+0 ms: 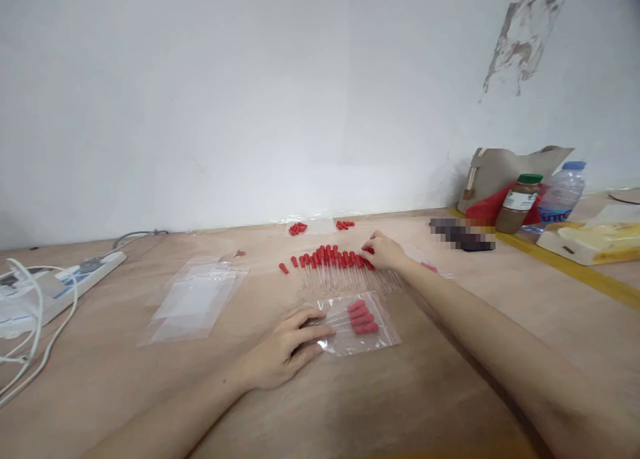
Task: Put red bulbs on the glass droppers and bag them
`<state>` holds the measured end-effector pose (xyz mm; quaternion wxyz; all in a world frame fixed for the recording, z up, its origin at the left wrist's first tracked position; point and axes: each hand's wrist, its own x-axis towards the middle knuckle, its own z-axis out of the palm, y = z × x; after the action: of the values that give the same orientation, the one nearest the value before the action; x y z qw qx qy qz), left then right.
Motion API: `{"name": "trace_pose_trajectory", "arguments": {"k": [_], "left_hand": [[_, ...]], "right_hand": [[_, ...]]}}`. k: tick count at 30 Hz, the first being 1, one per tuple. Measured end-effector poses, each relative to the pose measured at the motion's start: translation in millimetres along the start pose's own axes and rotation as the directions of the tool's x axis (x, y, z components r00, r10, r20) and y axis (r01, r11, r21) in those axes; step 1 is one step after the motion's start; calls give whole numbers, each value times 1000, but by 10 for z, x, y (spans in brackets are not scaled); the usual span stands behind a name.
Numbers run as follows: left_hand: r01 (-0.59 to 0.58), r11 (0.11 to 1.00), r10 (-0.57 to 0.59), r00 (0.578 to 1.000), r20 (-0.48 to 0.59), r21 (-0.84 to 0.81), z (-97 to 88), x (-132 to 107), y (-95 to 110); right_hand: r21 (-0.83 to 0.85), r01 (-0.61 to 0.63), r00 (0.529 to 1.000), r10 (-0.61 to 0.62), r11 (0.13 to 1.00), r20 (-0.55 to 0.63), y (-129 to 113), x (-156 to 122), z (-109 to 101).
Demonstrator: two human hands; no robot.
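My left hand [287,349] has its fingers stretched out and apart, with the tips resting on the left end of a clear zip bag [387,336]. Inside that bag lie several glass droppers with red rubber bulbs [363,318], bulbs toward the right. Farther back, a row of loose droppers [323,256] lies on the table, red bulbs away from me and thin glass tubes toward me. At the row's right end, my right hand [385,251] has its fingers closed at the red bulb of a dropper [369,260]. Its fingertips partly hide that bulb.
Flat clear zip bags [193,299] lie on the left. Loose red bulbs [298,228] sit near the wall. A power strip [65,292] with white cables is far left. On the right stand a jar [519,202], a water bottle [563,196] and a tissue pack [595,239].
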<state>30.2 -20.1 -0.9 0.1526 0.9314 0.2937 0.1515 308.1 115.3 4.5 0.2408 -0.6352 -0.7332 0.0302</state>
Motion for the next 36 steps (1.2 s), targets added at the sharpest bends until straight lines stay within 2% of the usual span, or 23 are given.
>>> {"name": "trace_pose_trajectory", "arguments": {"k": [4,7,10,12,14,18,21,25,30,36], "left_hand": [[0,1000,0,1000,4,10,-2,5,-4],[9,1000,-9,1000,21,23,-10,12,8],[15,999,-17,999,45,46,-20,19,21],[19,998,-22,998,57,56,-25,23,22],[20,998,-23,998,58,60,-28,26,17],[11,998,-14,998,58,55,-29,29,7],[7,998,-11,998,63,57,-27,28,6],[6,997,-9,999,49,71,-25,24,9],[4,998,-8,998,57,66,-30,17,11],[-4,998,1,999,43,62,-35,22,14]], "right_hand": [[72,-13,1000,11,997,27,-6,107,5],[162,-15,999,10,987,32,-13,71,-169],[330,-29,999,22,944,23,-2,-150,-407],[610,-73,992,122,789,-39,34,-388,-515],[778,-80,977,203,624,-63,90,-651,-540],[916,-104,947,319,388,-27,193,-1054,-394],[947,-122,937,348,296,12,193,-1172,-270],[958,-143,940,336,250,53,120,-1182,-216],[966,-58,929,368,250,-39,131,-1188,-241],[975,-121,928,370,186,45,128,-1221,-180]]}}
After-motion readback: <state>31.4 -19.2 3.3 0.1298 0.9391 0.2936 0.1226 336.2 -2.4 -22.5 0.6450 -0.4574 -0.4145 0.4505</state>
